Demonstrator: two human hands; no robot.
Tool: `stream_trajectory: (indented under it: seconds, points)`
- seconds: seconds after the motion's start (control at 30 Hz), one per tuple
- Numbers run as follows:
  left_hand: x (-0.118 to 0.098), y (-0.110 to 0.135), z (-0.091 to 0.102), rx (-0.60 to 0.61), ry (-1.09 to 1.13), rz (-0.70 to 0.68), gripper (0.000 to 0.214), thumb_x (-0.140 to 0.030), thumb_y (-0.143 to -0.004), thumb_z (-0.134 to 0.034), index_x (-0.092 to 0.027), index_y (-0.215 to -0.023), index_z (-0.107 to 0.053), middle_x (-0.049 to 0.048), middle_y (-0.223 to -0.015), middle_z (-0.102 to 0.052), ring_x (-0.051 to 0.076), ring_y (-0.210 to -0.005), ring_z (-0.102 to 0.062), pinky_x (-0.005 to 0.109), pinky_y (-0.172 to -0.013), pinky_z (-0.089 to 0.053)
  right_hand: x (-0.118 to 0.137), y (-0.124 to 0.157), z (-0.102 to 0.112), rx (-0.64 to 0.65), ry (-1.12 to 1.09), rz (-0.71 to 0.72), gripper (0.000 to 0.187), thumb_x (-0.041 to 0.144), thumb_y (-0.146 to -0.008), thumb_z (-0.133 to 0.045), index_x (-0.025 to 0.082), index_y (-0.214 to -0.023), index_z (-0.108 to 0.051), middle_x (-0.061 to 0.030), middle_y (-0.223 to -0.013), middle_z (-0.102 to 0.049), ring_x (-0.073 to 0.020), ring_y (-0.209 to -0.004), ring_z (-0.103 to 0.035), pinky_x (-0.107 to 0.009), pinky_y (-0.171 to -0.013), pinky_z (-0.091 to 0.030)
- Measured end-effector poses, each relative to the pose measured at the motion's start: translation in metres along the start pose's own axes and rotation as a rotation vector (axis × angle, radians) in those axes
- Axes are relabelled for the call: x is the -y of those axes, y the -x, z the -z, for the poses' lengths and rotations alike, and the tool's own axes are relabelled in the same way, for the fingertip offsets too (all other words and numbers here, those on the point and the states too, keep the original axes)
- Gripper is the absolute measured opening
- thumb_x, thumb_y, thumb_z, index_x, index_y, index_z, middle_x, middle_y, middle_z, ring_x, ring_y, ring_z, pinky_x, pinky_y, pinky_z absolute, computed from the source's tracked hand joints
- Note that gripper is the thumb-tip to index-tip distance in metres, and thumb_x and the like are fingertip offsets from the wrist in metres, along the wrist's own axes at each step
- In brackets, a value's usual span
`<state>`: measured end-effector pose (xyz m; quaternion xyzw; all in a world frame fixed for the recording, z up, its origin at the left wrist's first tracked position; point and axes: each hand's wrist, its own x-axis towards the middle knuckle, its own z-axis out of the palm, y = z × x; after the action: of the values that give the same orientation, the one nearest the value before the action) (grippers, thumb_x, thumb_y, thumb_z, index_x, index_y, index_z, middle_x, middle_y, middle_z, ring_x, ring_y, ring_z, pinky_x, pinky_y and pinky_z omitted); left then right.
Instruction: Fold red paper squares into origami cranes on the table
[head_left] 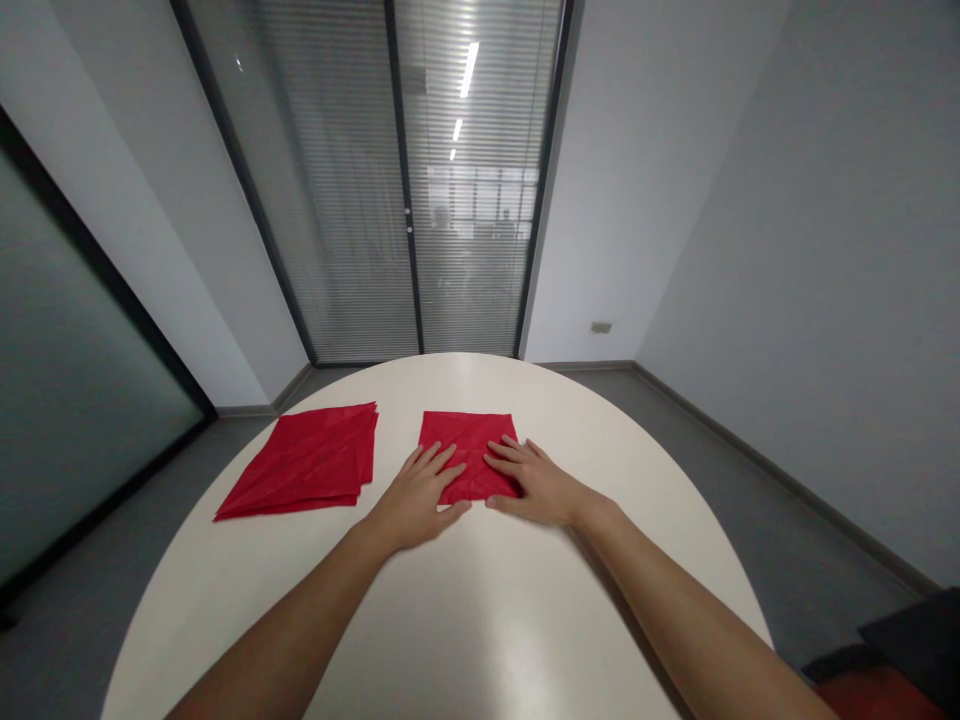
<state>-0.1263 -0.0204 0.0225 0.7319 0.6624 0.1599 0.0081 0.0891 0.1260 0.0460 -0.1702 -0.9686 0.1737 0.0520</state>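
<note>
A small folded red cloth [466, 437] lies flat near the middle of the round white table [480, 620]. My left hand [418, 497] rests open on its near left corner, fingers stretched out flat. My right hand [534, 482] lies open on its near right edge, fingers pointing left across the cloth. Both palms press down on the cloth and the table. To the left lies a larger stack of folded red cloths [307, 460], touched by neither hand.
The table's far rim curves toward a glass door with blinds [405, 180]. Grey floor surrounds the table. A dark object with a red part [892, 670] sits at the bottom right corner.
</note>
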Motion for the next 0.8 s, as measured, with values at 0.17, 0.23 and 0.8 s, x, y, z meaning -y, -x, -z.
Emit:
stream_trajectory:
  seconds: [0.17,0.23,0.8]
  points:
    - [-0.0014,-0.0015,0.0024,-0.019,-0.004,-0.017,0.046,-0.047,-0.1,-0.048,-0.024,-0.138,-0.061,0.0092,-0.149,-0.054,0.031,-0.139,-0.048,0.053,-0.118,-0.034,0.0019,-0.0016,0.0034,-0.073,0.034,0.134,0.058,0.053,-0.098,-0.052,0.015,-0.143,-0.057,-0.0198,-0.147,-0.053,-0.0374,-0.14,-0.045,-0.057,-0.118,-0.031]
    - [-0.0001,-0.0009,0.0016,-0.013,0.006,-0.015,0.05,-0.05,-0.099,-0.049,-0.025,-0.142,-0.058,0.0095,-0.151,-0.053,0.033,-0.141,-0.046,0.054,-0.117,-0.036,0.0012,-0.0018,0.0027,-0.099,0.031,0.173,0.053,0.049,-0.099,-0.051,0.015,-0.139,-0.061,-0.0205,-0.145,-0.055,-0.0361,-0.138,-0.049,-0.055,-0.116,-0.035]
    - [0.0015,0.0007,-0.0014,-0.057,0.002,-0.034,0.047,-0.049,-0.098,-0.052,-0.028,-0.14,-0.059,0.0092,-0.154,-0.049,0.035,-0.142,-0.044,0.057,-0.115,-0.038,-0.0031,-0.0029,0.0039,-0.119,-0.033,0.23,0.027,0.033,-0.101,-0.053,0.023,-0.106,-0.077,-0.0088,-0.12,-0.073,-0.0249,-0.11,-0.068,-0.036,-0.094,-0.051]
